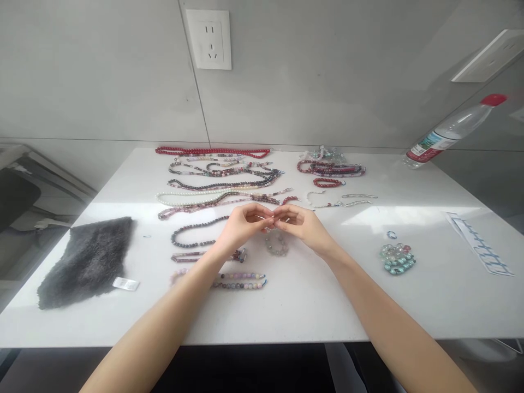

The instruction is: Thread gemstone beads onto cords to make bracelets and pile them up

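Note:
My left hand (246, 224) and my right hand (302, 225) meet fingertip to fingertip above the middle of the table. Both are closed in a pinch at the top of a bracelet of clear, pale beads (277, 249). Its loop shows just below the fingers, with a small orange-red bit near the top; the pinched ends are hidden. To the left lie a dark bead strand (190, 243), a brownish strand (184, 256) partly behind my left forearm, and a pastel bead strand (241, 285). A short red bead strand (290, 200) rests just beyond the fingertips.
Several bead necklaces, among them a red one (213, 150) and a white one (184, 197), lie along the back. Bracelets (327, 182) sit back right, with turquoise ones (399, 266) nearer. A dark fluffy cloth (88, 262) is left; a bottle (446, 136) and paper strip (481, 245) are right.

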### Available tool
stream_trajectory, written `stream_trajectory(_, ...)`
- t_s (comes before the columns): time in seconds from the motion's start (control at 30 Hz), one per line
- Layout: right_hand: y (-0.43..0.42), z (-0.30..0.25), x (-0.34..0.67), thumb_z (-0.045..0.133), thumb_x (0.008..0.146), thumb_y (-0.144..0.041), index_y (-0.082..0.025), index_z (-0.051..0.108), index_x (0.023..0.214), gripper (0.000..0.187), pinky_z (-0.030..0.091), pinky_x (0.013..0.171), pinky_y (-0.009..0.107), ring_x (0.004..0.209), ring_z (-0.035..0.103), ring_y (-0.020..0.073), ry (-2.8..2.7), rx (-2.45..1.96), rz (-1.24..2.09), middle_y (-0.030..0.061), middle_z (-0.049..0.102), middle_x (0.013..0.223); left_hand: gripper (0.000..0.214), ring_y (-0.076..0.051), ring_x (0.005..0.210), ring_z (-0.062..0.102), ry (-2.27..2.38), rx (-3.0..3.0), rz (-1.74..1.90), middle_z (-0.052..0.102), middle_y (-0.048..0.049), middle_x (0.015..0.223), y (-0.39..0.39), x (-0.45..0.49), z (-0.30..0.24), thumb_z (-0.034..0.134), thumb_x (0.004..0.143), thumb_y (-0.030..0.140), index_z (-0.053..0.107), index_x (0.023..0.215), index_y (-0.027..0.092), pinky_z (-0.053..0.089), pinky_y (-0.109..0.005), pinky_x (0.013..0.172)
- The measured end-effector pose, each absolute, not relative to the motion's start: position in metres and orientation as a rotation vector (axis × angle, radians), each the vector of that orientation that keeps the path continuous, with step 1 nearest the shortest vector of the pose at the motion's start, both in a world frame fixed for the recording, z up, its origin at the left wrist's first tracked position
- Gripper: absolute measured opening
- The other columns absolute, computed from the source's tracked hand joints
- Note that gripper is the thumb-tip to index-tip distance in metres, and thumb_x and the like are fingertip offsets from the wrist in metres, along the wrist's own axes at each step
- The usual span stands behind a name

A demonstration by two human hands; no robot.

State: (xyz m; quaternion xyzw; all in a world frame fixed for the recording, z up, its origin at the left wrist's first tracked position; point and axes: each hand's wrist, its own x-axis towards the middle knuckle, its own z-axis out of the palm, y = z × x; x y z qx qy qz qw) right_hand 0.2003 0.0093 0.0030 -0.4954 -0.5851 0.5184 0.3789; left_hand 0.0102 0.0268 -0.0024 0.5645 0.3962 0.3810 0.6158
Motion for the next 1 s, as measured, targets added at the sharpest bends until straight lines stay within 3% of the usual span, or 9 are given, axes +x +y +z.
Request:
stream_trajectory(0.33, 0.01, -0.004, 0.198, 0.072, 0.077, -0.033, -0.02, 0.069, 0.1, 0.027, 0.049, 0.085, 0.035, 0.093, 0.064, 0.0203, -1.465, -1.27, 1.349, 0.0059, 0.07, 0.098, 0.007, -0.018, 0.076, 0.07, 1.087, 1.512, 1.04, 0.073, -0.0051, 0.087, 0.022, 0.014, -0.008, 0.067, 0.079, 0.023, 0.068, 0.083, 0.017, 0.057, -0.029, 0.07)
stream_trajectory(0.57, 0.011, -0.004, 0.196, 0.061, 0.086, -0.037, -0.018, 0.07, 0.104, 0.027, 0.045, 0.066, 0.031, 0.067, 0.055, 0.0141, -1.398, -1.287, 1.426, 0.0028, 0.066, 0.08, 0.009, -0.017, 0.077, 0.071, 1.031, 1.565, 1.131, 0.074, -0.004, 0.083, 0.02, 0.018, -0.012, 0.064, 0.081, 0.019, 0.071, 0.086, 0.018, 0.058, -0.029, 0.074)
stream_trajectory(0.83, 0.012, -0.005, 0.2, 0.078, 0.071, -0.037, -0.018, 0.075, 0.093, 0.029, 0.044, 0.071, 0.032, 0.073, 0.057, 0.0159, -1.374, -1.301, 1.458, 0.0045, 0.07, 0.085, 0.007, -0.018, 0.081, 0.071, 0.995, 1.581, 1.172, 0.074, -0.0041, 0.085, 0.02, 0.018, -0.013, 0.065, 0.082, 0.018, 0.072, 0.083, 0.018, 0.059, -0.029, 0.079)
stream_trajectory(1.0, 0.012, -0.005, 0.2, 0.079, 0.07, -0.037, -0.018, 0.076, 0.094, 0.03, 0.044, 0.072, 0.032, 0.078, 0.059, 0.0172, -1.359, -1.312, 1.461, 0.0056, 0.072, 0.089, 0.009, -0.018, 0.082, 0.071, 0.982, 1.592, 1.159, 0.074, -0.0041, 0.087, 0.019, 0.019, -0.013, 0.065, 0.081, 0.015, 0.073, 0.083, 0.018, 0.059, -0.029, 0.08)
